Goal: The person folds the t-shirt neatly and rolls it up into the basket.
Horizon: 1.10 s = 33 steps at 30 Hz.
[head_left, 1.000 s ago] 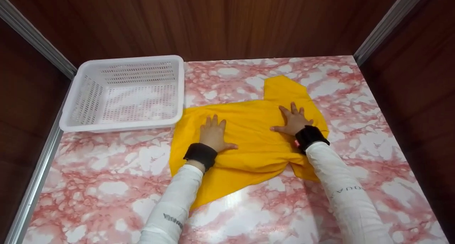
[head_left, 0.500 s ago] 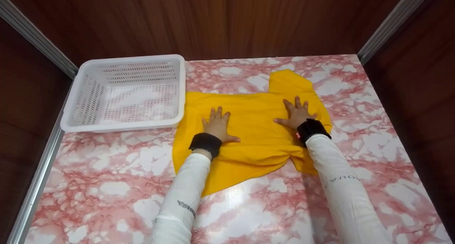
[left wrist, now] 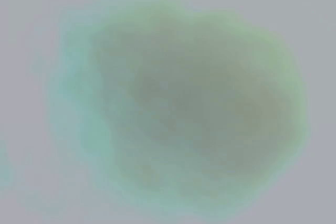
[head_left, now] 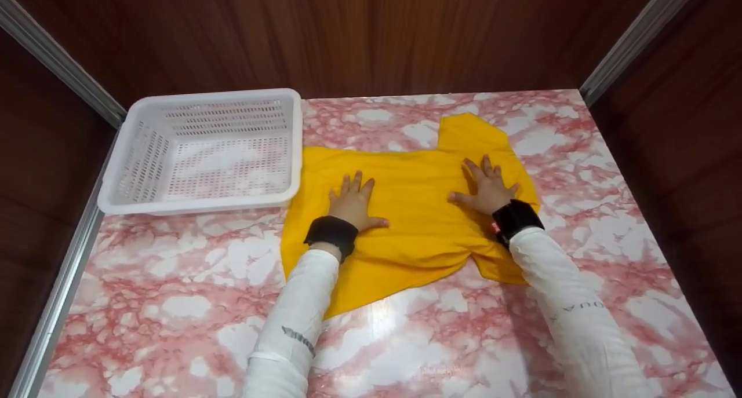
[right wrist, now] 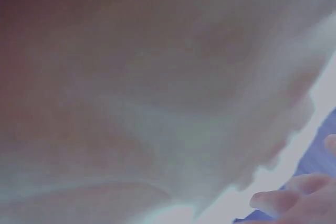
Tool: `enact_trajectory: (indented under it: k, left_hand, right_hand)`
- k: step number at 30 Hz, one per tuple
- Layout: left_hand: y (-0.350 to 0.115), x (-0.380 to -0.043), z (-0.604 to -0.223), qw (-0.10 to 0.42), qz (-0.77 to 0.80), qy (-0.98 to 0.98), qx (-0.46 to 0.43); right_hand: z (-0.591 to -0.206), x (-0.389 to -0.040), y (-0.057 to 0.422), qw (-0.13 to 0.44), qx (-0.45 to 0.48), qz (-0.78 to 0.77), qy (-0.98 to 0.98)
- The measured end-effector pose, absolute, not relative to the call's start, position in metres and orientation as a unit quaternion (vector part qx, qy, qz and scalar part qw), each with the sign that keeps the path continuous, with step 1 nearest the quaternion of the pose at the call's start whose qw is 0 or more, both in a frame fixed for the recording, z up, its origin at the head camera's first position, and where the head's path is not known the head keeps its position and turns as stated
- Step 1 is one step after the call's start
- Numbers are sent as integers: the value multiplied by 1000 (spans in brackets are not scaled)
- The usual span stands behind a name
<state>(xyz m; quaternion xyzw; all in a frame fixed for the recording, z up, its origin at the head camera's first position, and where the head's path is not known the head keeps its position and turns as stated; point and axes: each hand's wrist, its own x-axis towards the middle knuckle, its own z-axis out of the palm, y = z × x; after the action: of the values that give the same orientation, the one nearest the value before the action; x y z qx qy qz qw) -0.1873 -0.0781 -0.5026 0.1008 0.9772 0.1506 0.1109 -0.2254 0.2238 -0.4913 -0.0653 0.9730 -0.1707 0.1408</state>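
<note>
A yellow T-shirt (head_left: 406,207) lies spread sideways over the table, with a short sleeve (head_left: 469,132) pointing away at its far right. Folds run along its near side. On its left part rests my left hand (head_left: 351,208), palm down, fingers straight and thumb out to the right. My right hand (head_left: 488,190) lies spread on the shirt near the sleeve, thumb pointing left. Neither hand grips the cloth. In the right wrist view, a few fingers (right wrist: 283,203) show at the lower right beside a large blurred surface. The left wrist view is too blurred to read.
A white perforated plastic basket (head_left: 200,204) stands at the back left, its right side close against the shirt's left edge. The table (head_left: 174,311) has a pink-and-white marbled top. Dark wood panels (head_left: 371,39) enclose the back and both sides.
Both hands have slid away from me with the shirt, whose far left edge now lies farther back and looks smoother. In the last half second only slight movement shows.
</note>
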Motion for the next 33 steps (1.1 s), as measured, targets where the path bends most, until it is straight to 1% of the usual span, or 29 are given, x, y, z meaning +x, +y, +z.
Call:
enact_trajectory:
  k: [4,7,9,11,14,16,19,22,33]
  left_hand:
    - [-88,-176,-495,72,170,976,115]
    - [-96,-156,-488,57,176,977,110]
    - [-102,-139,-486,63,174,977,106]
    - [-107,-122,-487,77,175,976,102]
    - [-114,-102,-495,103,172,975,90]
    - [-118,-95,-502,107,168,977,81]
    - [-123,-93,-510,103,158,979,73]
    - [-125,-97,-513,94,156,980,75]
    - [-128,-117,-514,105,145,981,69]
  right_hand:
    - [-479,-205,227,131,-94,-179,971]
    - [-474,-182,231,108,-109,-172,973]
    - [-472,-168,232,91,-121,-158,976]
    - [-470,-156,232,86,-129,-144,977]
    - [-473,-146,233,100,-143,-126,977]
    - [-476,-144,233,125,-142,-122,974]
    - [-482,-145,236,159,-129,-119,971]
    - [-487,-149,238,173,-117,-123,970]
    - [-493,-167,238,154,-117,-144,971]
